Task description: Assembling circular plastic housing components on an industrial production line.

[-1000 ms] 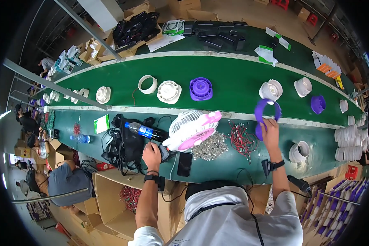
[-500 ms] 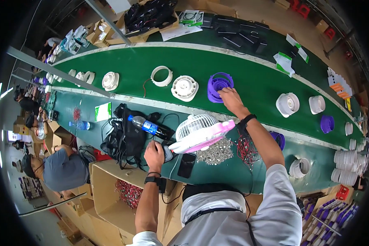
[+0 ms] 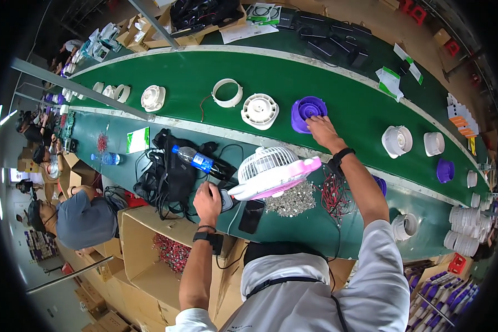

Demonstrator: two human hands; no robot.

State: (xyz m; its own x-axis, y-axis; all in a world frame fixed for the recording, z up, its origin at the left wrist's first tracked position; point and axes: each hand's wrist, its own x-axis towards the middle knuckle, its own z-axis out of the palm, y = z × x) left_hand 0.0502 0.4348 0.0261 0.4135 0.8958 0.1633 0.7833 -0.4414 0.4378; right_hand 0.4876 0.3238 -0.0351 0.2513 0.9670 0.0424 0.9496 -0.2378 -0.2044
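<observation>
A purple round plastic housing [image 3: 309, 113] with a squarish base sits on the bright green belt. My right hand [image 3: 323, 133] reaches over the near side of it, fingers closed at its rim. My left hand [image 3: 207, 203] is lower left, curled closed beside a grey-and-black piece at the end of a white and pink fan [image 3: 274, 172]. What that hand holds, if anything, is hidden. The fan has a white grille and lies tilted on the near work surface. To the left of the purple housing stand a white round housing [image 3: 260, 111] and a white ring [image 3: 227, 92] with a red wire.
Near the fan are a dark phone [image 3: 251, 216], a pile of small metal parts [image 3: 291, 200], red wires [image 3: 334, 196], a dark drink bottle [image 3: 203, 162] and a black bag [image 3: 170, 171]. An open carton [image 3: 144, 227] stands lower left. More housings [image 3: 397, 141] sit rightward; another person [image 3: 86, 217] sits left.
In the picture, the purple housing and my right hand have shifted slightly right together. The other housings on the belt also shifted right; the view moved a little. My left hand stays beside the fan.
</observation>
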